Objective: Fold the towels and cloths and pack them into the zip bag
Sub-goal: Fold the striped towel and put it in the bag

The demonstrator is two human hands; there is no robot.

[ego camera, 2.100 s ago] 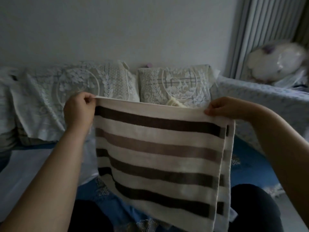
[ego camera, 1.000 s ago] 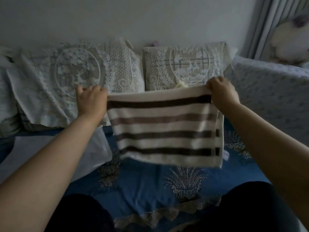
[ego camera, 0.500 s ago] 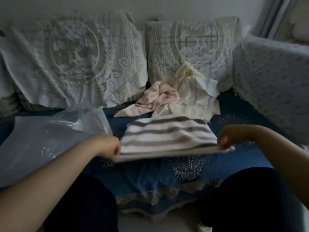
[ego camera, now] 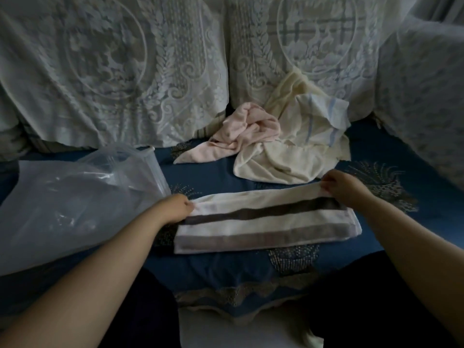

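Striped towel [ego camera: 266,222] flat | left hand [ego camera: 175,208], right hand [ego camera: 344,187] pinch far corners

Dim, soft, slightly blurred wide-angle view, bowed edges

Folded brown-striped towel [ego camera: 266,222] lying flat on the sofa; crumpled pink cloth [ego camera: 241,133] and cream cloth [ego camera: 296,146] behind; clear zip bag [ego camera: 75,197] left.

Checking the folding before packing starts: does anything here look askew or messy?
The striped towel lies folded but slightly slanted, its layers' edges not flush. Behind it, the pink cloth and cream towel sit crumpled, unfolded.
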